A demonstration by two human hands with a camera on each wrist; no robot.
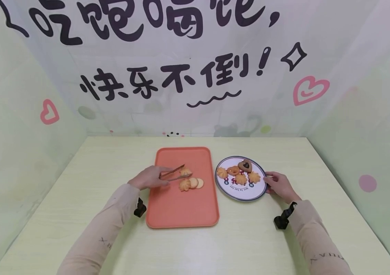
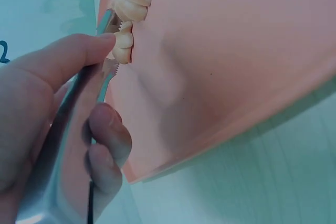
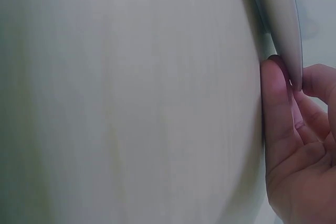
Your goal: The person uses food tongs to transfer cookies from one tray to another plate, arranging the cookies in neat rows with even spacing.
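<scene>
Tongs point(image 1: 175, 173) gripped in left hand point(image 1: 148, 178), tips at cookie point(image 1: 185, 172) on tray point(image 1: 181, 214). Right hand point(image 1: 279, 186) pinching plate point(image 1: 241, 193) rim. Next, probably: squeeze, lift, carry over to plate.

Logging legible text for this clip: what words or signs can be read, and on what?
"快乐不倒!" in black brush letters on the white printed backdrop wall.
Top line on the same backdrop: cropped, only partly legible.
Round white blue-rimmed plate: print too small to read.
Beige sleeve: marks too blurred to read.
</scene>
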